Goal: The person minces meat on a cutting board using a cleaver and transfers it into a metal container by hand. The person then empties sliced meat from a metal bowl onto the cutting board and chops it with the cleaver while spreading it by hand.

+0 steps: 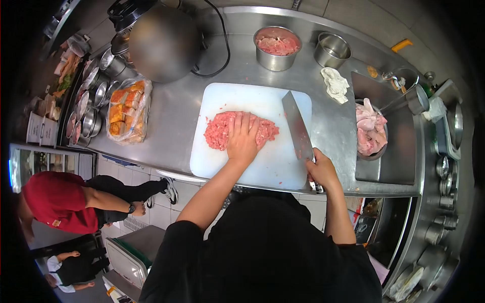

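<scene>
Pink minced meat [217,132] lies in a loose mound on a white cutting board [242,174]. My left hand [242,139] rests flat on top of the mound, palm down with fingers stretched out, hiding part of it. At the board's right side, my right hand [322,169] is closed around the handle of a cleaver [297,126]. The wide blade points away from me over the board, to the right of the meat and apart from it. A few small bits of meat are scattered on the board.
Behind the board stand a metal pot of meat [278,48] and a smaller metal pot [332,49] by a crumpled cloth [335,85]. Raw meat pieces [370,126] fill a bowl in the sink [386,171]. Bagged orange-coated blocks [129,110] lie left; a person in red [60,202] stands beyond.
</scene>
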`<action>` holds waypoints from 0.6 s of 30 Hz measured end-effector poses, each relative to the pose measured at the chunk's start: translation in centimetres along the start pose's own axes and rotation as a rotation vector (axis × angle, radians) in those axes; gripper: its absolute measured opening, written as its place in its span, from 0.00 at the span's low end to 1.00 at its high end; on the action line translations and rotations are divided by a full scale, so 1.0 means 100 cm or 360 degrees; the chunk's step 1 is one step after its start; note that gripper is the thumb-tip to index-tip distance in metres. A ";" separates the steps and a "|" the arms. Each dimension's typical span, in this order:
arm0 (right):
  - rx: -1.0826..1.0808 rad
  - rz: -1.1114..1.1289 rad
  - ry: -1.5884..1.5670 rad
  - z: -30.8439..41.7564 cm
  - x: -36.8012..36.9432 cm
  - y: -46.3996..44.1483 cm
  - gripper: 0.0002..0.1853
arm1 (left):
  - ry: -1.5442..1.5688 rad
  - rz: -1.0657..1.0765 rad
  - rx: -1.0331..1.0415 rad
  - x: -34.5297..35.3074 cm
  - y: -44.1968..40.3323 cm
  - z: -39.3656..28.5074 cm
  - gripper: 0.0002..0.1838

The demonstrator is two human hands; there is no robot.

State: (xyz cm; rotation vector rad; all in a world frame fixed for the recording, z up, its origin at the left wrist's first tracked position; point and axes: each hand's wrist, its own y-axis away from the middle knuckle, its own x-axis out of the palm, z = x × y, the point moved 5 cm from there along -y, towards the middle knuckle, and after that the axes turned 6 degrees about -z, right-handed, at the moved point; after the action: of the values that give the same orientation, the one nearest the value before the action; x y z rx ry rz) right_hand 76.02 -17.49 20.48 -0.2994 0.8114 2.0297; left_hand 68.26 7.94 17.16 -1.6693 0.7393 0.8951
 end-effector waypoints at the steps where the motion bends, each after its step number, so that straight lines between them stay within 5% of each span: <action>1: 0.0002 0.0015 0.0020 -0.001 0.000 -0.001 0.15 | 0.0004 -0.0017 0.0001 0.004 -0.003 -0.001 0.40; 10: -0.0034 0.0019 0.0047 -0.006 -0.001 -0.001 0.19 | -0.0021 0.0213 0.0119 0.013 -0.018 -0.023 0.47; 15: -0.0014 0.0029 0.0118 -0.002 -0.001 -0.002 0.20 | -0.0216 0.0718 0.0082 0.027 -0.033 -0.029 0.41; 18: -0.0065 0.0022 0.0137 -0.001 0.000 -0.002 0.20 | -0.0110 0.0681 0.0076 0.014 -0.033 -0.025 0.38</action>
State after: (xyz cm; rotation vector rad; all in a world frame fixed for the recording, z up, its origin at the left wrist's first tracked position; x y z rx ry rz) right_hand 76.17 -17.52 20.32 -0.4075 0.8277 2.0598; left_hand 72.26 6.34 18.04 -1.4526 1.0846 1.2147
